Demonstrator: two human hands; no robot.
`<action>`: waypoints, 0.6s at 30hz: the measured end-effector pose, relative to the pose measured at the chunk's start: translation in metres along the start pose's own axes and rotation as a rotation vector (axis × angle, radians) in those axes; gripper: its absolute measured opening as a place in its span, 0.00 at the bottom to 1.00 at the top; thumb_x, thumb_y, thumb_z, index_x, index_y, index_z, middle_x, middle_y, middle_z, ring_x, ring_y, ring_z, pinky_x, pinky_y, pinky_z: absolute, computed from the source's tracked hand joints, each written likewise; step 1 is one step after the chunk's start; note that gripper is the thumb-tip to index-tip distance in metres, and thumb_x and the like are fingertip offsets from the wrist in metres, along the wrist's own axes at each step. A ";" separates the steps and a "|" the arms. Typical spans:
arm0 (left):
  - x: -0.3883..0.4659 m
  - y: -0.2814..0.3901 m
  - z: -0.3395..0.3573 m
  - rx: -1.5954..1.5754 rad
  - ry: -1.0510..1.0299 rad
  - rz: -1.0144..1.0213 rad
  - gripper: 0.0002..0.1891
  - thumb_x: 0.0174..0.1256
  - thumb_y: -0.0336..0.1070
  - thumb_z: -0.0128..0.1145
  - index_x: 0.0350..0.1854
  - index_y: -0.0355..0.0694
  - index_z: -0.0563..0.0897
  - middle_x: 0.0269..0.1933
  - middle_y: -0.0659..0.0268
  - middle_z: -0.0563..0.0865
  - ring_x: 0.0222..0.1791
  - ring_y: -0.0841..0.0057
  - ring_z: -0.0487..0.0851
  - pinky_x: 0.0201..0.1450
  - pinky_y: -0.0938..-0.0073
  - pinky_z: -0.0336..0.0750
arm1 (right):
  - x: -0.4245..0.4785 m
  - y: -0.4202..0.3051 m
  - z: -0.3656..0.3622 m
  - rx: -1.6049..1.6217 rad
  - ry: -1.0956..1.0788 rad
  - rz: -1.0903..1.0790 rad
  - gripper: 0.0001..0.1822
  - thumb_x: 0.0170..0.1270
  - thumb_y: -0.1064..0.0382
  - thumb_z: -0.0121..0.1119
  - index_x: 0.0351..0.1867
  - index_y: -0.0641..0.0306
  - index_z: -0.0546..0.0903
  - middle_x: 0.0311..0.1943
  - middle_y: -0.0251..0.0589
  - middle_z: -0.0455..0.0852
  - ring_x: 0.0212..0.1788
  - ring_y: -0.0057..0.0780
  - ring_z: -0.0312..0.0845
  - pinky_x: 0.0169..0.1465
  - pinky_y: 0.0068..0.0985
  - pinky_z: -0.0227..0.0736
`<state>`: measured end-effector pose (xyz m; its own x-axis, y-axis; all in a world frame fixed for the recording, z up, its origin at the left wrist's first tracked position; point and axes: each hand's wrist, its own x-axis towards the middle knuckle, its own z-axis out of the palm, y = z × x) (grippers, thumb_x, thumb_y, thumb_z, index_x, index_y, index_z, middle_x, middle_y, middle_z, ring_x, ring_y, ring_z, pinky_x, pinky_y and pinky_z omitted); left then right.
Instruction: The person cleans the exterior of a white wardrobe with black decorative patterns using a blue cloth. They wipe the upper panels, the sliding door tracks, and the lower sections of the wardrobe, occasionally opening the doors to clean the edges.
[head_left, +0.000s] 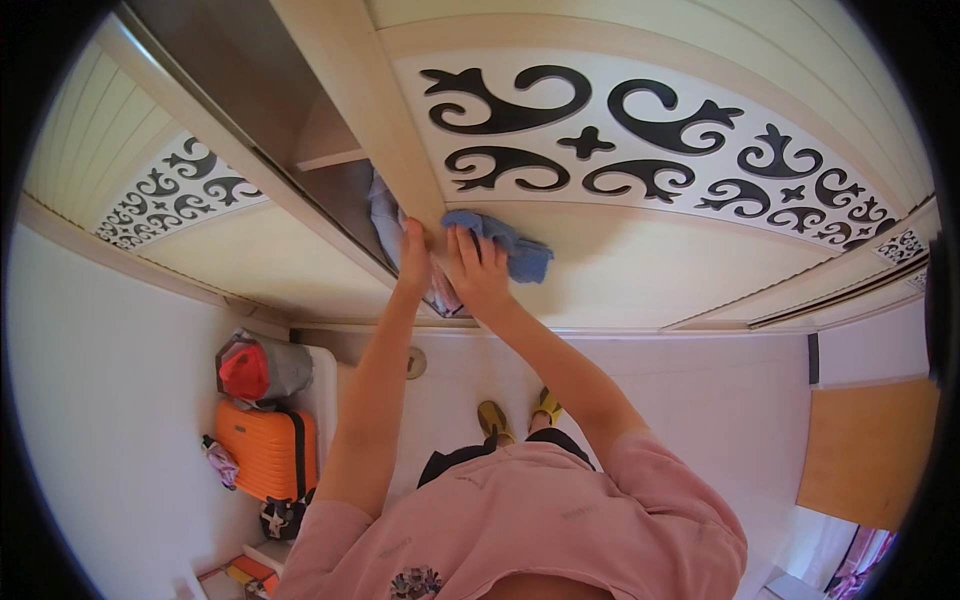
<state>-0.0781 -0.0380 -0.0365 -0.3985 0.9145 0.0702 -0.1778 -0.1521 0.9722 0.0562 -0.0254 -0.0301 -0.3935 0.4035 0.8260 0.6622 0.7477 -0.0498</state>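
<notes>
Under my right hand (480, 274) a crumpled blue cloth (517, 244) is pressed against a cream sliding wardrobe door (637, 262). The fingers lie over the cloth near the door's vertical edge stile (409, 161). My left hand (415, 259) grips that same edge from the left, its thumb and fingers partly hidden around it. Through the gap beside the door, folded clothes (385, 214) and a pinkish fabric item (445, 291) show inside the wardrobe. Black scroll cut-outs decorate a white panel (585, 142) above the cloth.
A second wardrobe door (225, 247) stands left of the gap. An orange suitcase (259, 450) and a grey bag with red inside (274, 367) sit at the left wall. On the pale floor (675, 397) are my yellow-green shoes (493, 420). A wooden panel (866, 450) is at the right.
</notes>
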 end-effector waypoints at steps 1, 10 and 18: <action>0.001 0.001 -0.001 0.017 -0.037 -0.017 0.35 0.65 0.63 0.27 0.62 0.36 0.59 0.61 0.65 0.66 0.60 0.74 0.62 0.63 0.74 0.52 | 0.004 -0.010 0.006 -0.027 0.048 0.018 0.21 0.49 0.65 0.49 0.47 0.65 0.76 0.50 0.40 0.70 0.49 0.39 0.64 0.46 0.34 0.60; -0.008 0.018 0.006 0.008 0.084 -0.010 0.38 0.63 0.65 0.29 0.60 0.32 0.62 0.58 0.63 0.68 0.57 0.73 0.66 0.60 0.74 0.56 | -0.023 0.008 0.007 -0.148 -0.137 -0.253 0.20 0.47 0.63 0.51 0.45 0.63 0.77 0.50 0.37 0.70 0.45 0.33 0.65 0.39 0.29 0.63; 0.003 -0.010 -0.010 -0.025 0.124 0.029 0.38 0.62 0.67 0.27 0.62 0.37 0.60 0.60 0.63 0.66 0.59 0.72 0.63 0.63 0.69 0.52 | -0.015 0.020 -0.019 -0.009 -0.277 -0.136 0.24 0.49 0.61 0.50 0.51 0.61 0.74 0.55 0.34 0.67 0.47 0.29 0.67 0.41 0.33 0.67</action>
<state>-0.0866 -0.0378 -0.0484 -0.5119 0.8563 0.0685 -0.1864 -0.1885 0.9642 0.0875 -0.0264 -0.0328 -0.6366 0.4296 0.6405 0.5971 0.8002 0.0567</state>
